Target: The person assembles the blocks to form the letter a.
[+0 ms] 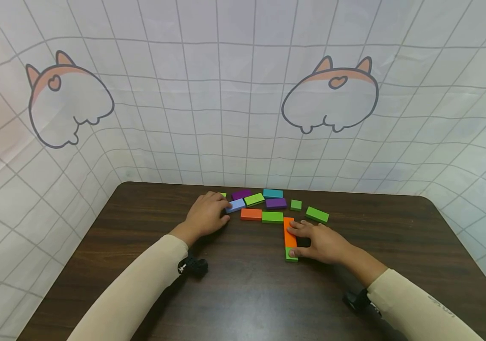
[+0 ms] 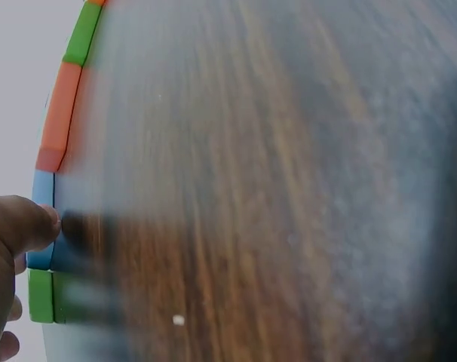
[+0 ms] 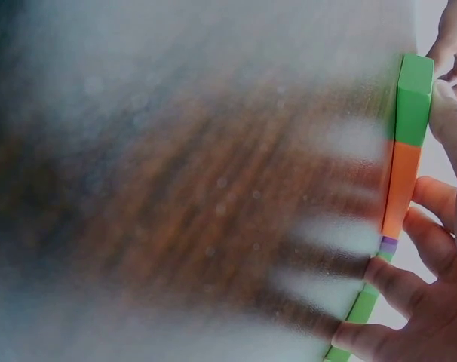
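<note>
At the left of the blocks, my left hand [image 1: 209, 212] holds a light blue block [image 1: 235, 205], its thumb [image 2: 44, 226] against the near side in the left wrist view. A lime green block [image 1: 223, 194] peeks out behind that hand, mostly covered. Over on the right, my right hand [image 1: 321, 243] spreads its fingers beside an upright-running column, an orange block [image 1: 289, 232] with a green block [image 1: 292, 255] at its near end. The index fingertip touches the orange block, and the thumb rests on the green one.
An orange-red block [image 1: 251, 214] and a green block [image 1: 272, 217] form a row between the hands. Purple blocks [image 1: 275, 203], a teal block [image 1: 273, 193] and loose green blocks [image 1: 317, 215] lie behind. The dark wooden table [image 1: 243, 293] meets a grid-patterned curtain [image 1: 234, 94].
</note>
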A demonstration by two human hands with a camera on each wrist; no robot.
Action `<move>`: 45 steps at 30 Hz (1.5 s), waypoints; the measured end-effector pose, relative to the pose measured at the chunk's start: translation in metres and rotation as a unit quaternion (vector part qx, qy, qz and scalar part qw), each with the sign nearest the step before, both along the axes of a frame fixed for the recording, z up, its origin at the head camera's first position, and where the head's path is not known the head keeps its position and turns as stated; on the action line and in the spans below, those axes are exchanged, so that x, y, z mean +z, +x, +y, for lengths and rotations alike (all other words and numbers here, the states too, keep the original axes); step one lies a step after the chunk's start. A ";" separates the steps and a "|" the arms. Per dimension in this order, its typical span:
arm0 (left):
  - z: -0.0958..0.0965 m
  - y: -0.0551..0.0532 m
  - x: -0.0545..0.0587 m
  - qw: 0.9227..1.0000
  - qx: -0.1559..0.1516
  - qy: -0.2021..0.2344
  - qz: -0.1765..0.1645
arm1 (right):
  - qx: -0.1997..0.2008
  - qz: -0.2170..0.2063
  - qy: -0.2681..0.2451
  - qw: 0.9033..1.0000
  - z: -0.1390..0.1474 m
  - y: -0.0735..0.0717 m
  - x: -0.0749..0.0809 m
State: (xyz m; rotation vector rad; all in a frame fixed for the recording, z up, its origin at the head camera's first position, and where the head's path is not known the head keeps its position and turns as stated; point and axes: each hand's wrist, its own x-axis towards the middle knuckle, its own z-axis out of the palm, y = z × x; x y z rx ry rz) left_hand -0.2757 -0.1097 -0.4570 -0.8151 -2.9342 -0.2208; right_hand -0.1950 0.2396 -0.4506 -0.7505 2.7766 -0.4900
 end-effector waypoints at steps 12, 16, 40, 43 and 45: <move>-0.011 0.004 -0.001 1.000 -0.016 0.004 0.015 | -0.003 -0.003 -0.001 1.000 0.000 0.001 0.000; -0.014 0.005 -0.002 1.000 -0.018 0.003 0.015 | -0.001 -0.004 -0.003 1.000 0.001 0.001 -0.001; -0.019 0.015 -0.002 0.999 -0.035 0.014 0.021 | -0.001 -0.002 0.004 1.000 0.001 0.000 0.000; -0.018 0.015 -0.001 0.999 -0.032 0.010 0.019 | -0.001 -0.001 0.004 1.000 0.001 0.000 0.000; -0.018 0.015 -0.001 0.999 -0.032 0.005 0.015 | -0.002 -0.002 0.004 1.000 0.001 0.000 0.000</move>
